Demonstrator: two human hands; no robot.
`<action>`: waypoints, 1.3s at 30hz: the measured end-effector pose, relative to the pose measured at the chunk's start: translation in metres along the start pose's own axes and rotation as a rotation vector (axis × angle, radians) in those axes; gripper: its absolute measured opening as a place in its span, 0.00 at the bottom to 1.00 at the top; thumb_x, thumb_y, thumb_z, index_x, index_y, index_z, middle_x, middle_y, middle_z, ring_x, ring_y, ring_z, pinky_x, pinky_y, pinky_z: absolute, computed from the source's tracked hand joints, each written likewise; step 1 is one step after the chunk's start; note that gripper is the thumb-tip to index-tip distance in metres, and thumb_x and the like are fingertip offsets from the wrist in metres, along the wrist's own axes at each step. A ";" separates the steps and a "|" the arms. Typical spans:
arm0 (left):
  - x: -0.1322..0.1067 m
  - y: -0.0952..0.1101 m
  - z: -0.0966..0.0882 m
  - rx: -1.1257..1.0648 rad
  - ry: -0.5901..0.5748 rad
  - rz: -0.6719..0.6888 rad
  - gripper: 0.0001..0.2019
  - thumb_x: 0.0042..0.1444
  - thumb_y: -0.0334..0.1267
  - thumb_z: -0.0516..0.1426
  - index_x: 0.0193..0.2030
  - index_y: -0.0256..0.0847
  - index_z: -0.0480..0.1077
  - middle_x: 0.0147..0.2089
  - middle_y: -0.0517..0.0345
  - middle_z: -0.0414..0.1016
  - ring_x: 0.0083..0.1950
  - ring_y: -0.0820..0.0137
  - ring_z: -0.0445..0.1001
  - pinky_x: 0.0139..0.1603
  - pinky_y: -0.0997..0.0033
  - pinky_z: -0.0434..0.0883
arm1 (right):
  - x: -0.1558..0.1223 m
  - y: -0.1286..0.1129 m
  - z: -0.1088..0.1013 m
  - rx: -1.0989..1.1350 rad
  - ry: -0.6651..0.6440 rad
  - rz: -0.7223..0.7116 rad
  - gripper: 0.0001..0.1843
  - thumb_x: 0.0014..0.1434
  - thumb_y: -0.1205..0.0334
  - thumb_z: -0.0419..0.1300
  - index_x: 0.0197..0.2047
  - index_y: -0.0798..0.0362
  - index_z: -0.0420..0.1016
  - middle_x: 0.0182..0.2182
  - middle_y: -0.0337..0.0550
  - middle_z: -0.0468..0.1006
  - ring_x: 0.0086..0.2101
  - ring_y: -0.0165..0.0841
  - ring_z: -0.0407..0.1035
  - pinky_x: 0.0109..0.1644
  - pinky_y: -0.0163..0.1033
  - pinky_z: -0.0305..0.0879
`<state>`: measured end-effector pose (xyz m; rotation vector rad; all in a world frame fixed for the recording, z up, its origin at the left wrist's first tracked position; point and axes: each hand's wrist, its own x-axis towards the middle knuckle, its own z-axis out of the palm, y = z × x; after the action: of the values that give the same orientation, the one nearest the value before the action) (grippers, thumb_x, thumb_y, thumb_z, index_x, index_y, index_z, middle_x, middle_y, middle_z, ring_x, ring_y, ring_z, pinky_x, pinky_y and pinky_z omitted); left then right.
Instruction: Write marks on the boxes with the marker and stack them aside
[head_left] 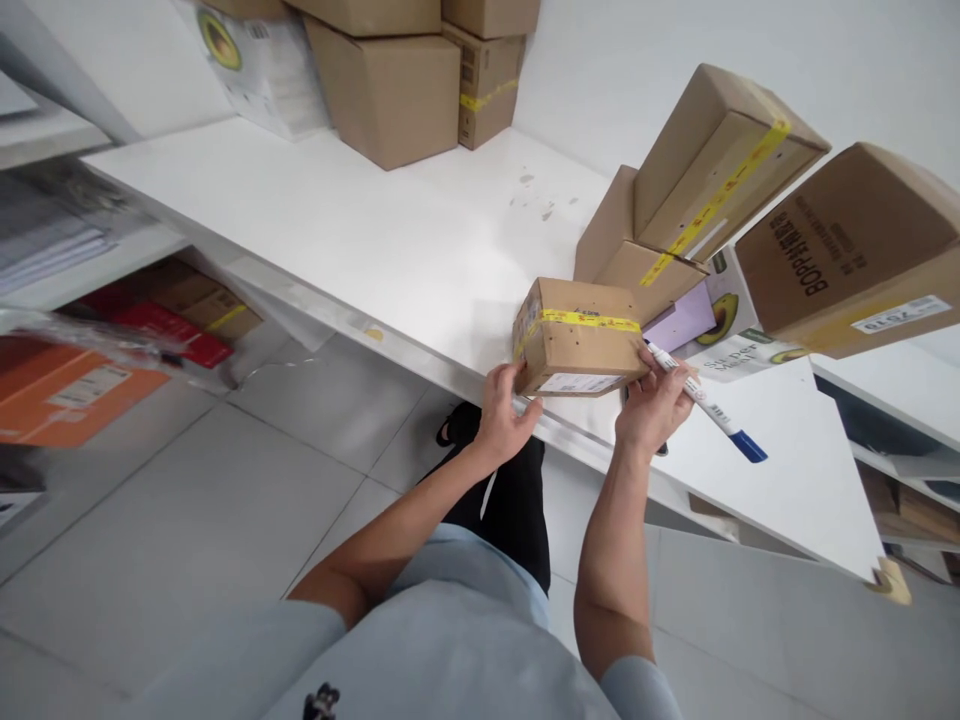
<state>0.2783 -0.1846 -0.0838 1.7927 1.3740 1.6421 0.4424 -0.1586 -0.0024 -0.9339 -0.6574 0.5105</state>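
In front of me a small cardboard box (584, 345) sits near the table's front edge, with yellow printed tape across its top and a white label on the side facing me. My left hand (507, 420) is at its near left corner, fingertips against the box and thumb spread apart. A white marker with a blue end (709, 405) is held in my right hand (654, 405), beside the box's near right corner. The marker's blue end points down to the right. Some fingers of the right hand are hidden behind the marker. Part of a dark object shows under that hand.
Taped cardboard boxes (731, 165) are stacked behind the small box. A large brown carton (847, 250) and an avocado-printed box (739, 345) stand to the right. More cartons (397, 100) line the table's (360, 230) far side. At left, low shelves hold an orange box (82, 390).
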 end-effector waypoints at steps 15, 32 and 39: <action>0.043 0.058 -0.032 0.317 0.082 0.499 0.18 0.60 0.30 0.60 0.56 0.49 0.73 0.63 0.47 0.64 0.73 0.49 0.55 0.71 0.34 0.60 | -0.024 0.038 0.008 0.113 0.161 0.379 0.19 0.57 0.44 0.62 0.41 0.51 0.70 0.34 0.37 0.80 0.36 0.32 0.78 0.39 0.39 0.74; 0.052 0.043 -0.007 0.313 0.009 0.502 0.18 0.63 0.27 0.55 0.57 0.46 0.74 0.61 0.47 0.65 0.69 0.53 0.58 0.67 0.46 0.69 | 0.015 -0.040 0.024 -0.355 -0.188 -0.361 0.14 0.63 0.48 0.58 0.32 0.49 0.68 0.21 0.30 0.70 0.20 0.27 0.63 0.26 0.34 0.60; 0.052 0.043 -0.006 0.325 0.000 0.495 0.17 0.64 0.27 0.55 0.56 0.48 0.73 0.61 0.48 0.64 0.69 0.54 0.58 0.67 0.48 0.69 | 0.020 -0.027 0.020 -0.474 -0.185 -0.337 0.11 0.64 0.54 0.58 0.32 0.49 0.70 0.24 0.32 0.69 0.26 0.29 0.65 0.35 0.36 0.62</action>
<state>0.2834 -0.1644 -0.0190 2.4806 1.3282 1.7133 0.4451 -0.1478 0.0348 -1.1960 -1.1117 0.1381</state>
